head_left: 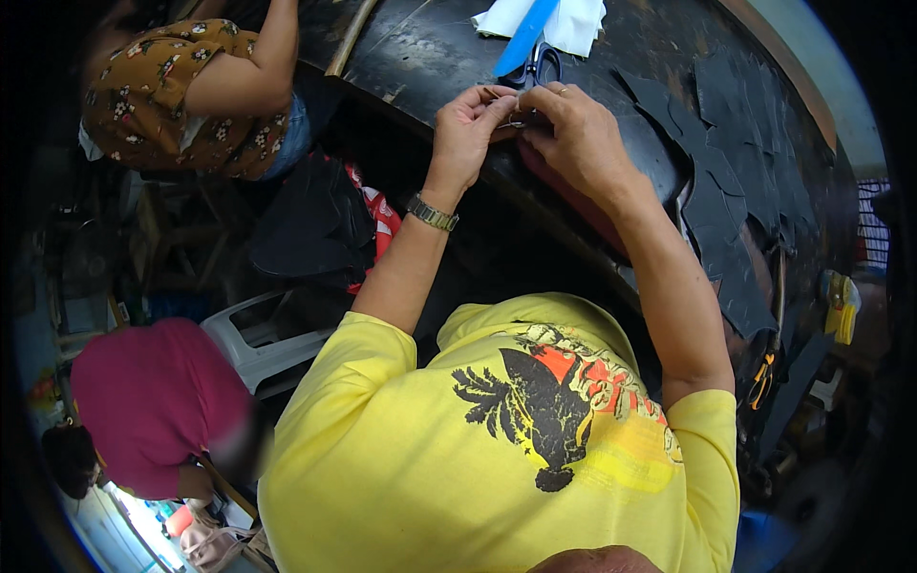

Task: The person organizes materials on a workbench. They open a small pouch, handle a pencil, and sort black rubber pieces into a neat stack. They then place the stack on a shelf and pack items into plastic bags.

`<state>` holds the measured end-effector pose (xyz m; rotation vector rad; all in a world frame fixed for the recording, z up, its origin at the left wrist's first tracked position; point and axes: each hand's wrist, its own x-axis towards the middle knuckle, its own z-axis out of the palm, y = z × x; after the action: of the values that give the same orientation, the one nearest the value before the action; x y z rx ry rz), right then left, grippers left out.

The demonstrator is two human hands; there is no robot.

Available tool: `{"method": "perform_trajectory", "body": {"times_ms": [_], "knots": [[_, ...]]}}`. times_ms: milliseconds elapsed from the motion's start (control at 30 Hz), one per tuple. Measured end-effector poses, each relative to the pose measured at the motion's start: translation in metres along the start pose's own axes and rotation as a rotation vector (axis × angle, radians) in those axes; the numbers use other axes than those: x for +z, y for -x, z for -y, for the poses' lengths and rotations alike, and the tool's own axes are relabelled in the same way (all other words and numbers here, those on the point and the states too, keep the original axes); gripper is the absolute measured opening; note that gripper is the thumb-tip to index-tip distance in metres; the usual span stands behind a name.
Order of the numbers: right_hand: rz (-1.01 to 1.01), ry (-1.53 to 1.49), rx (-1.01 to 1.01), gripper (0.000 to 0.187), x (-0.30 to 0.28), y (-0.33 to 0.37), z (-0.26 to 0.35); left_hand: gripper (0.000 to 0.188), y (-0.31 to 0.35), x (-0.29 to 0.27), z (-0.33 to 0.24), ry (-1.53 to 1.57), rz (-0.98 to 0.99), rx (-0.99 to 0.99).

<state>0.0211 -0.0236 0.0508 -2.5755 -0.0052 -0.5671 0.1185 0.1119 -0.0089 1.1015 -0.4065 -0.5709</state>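
Note:
My left hand [463,141], with a metal watch [433,212] on its wrist, is closed with fingertips pinched together. My right hand [585,138] is closed close beside it, wearing a ring. Between the fingertips shows a small thin brownish and shiny thing [517,122], too small to name. Both hands are raised over the near edge of the dark table [420,62]. Just beyond them lies a pair of dark-handled scissors [547,63], next to a blue strip [525,40] and a folded white cloth [576,27].
Black cut pieces of sheet material [721,162] cover the table's right side. Orange-handled scissors [761,382] hang at the right. One person in a brown flowered top [143,95] is at the upper left, another in maroon [158,401] lower left, beside a white plastic chair [253,353].

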Motion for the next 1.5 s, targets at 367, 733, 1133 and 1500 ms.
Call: {"method": "perform_trajectory", "body": {"times_ms": [367,733,1133,1500], "knots": [[-0.115,-0.128,0.140,0.017,-0.004,0.002,0.001,0.021,0.007,0.015,-0.003,-0.064,-0.047,-0.014],[-0.177,-0.171,0.520,0.025,-0.033,0.027,-0.002,0.018,0.009,0.031,-0.002,-0.217,0.003,0.028],[-0.132,-0.092,0.539,0.024,-0.048,0.051,-0.007,0.022,0.005,0.023,0.003,-0.298,0.124,0.087],[-0.133,-0.137,0.553,0.025,-0.053,0.046,-0.011,0.022,0.000,0.019,0.006,-0.158,0.081,-0.005]]}}
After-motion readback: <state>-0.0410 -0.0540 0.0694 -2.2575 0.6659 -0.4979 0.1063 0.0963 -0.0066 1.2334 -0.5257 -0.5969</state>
